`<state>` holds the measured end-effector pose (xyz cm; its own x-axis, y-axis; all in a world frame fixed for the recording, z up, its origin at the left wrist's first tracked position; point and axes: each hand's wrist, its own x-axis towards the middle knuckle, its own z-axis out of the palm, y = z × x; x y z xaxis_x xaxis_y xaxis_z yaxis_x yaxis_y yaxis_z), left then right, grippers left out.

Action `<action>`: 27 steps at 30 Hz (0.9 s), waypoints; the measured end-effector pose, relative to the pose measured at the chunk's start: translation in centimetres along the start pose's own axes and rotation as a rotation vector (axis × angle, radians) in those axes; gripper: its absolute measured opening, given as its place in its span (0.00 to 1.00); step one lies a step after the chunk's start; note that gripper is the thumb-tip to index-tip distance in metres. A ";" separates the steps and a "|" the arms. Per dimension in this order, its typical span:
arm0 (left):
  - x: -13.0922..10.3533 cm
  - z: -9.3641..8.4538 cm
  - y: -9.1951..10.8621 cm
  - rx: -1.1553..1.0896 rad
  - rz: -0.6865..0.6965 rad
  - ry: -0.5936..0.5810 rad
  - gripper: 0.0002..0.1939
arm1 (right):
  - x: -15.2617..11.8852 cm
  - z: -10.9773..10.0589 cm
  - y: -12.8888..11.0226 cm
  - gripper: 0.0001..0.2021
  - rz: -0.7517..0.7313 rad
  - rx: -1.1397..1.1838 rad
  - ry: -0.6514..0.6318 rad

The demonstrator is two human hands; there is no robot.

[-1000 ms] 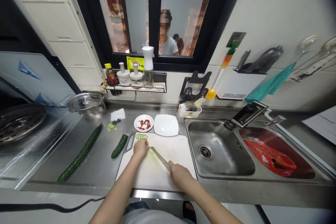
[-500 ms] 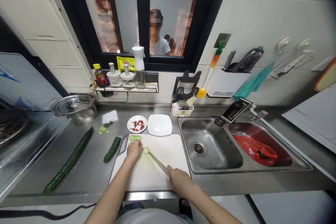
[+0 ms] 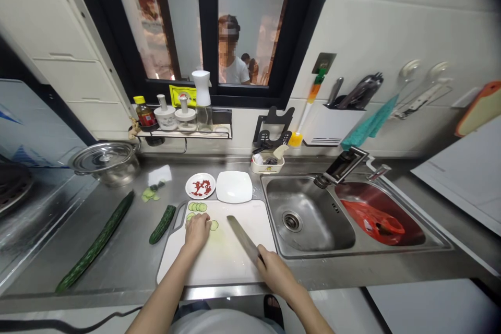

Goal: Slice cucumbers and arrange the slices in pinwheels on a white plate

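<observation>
My left hand (image 3: 198,230) is on the left part of the white cutting board (image 3: 230,266), fingers curled down over pale green cucumber slices (image 3: 190,216) that they partly hide. A single cucumber slice (image 3: 214,225) lies by its thumb side. Above the hand, a short row of overlapping slices (image 3: 198,206) rests near the board's top edge. My right hand (image 3: 276,270) is closed round the handle of a kitchen knife (image 3: 243,237). The blade points up and left, apart from the slices. A short cucumber (image 3: 162,224) and a long cucumber (image 3: 97,240) lie left of the board.
Behind the board stand a plate of chopped red pieces (image 3: 200,186) and a white square plate (image 3: 234,187). To the right is a double sink (image 3: 313,214) with a red bag (image 3: 371,222). A lidded pot (image 3: 109,164) and cucumber trimmings (image 3: 151,193) are at the left.
The knife has moved right, away from the single slice that its tip touched. My left hand is slightly lower, and more slices show beside its fingers. The whole view has shifted a little.
</observation>
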<state>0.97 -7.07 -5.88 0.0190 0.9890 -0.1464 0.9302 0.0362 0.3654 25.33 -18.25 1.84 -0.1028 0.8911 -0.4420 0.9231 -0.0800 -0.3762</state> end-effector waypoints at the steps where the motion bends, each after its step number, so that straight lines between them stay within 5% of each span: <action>1: -0.3 0.2 0.0 0.015 0.021 0.010 0.09 | 0.1 0.3 0.2 0.11 0.027 0.022 0.026; 10: -1.1 1.0 0.3 0.004 0.035 0.030 0.11 | 0.6 1.8 0.7 0.11 0.079 0.040 0.088; 20: -0.7 0.6 0.7 -0.245 -0.098 0.015 0.05 | 1.0 2.2 0.6 0.10 0.075 0.052 0.087; 27: -2.6 0.2 -0.6 -0.427 -0.129 0.030 0.05 | 1.4 2.0 0.5 0.09 0.088 0.032 0.064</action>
<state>0.48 -9.66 -5.92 -0.1035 0.9760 -0.1916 0.6894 0.2092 0.6935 24.90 -18.00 -0.62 0.0026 0.9065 -0.4222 0.9151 -0.1724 -0.3645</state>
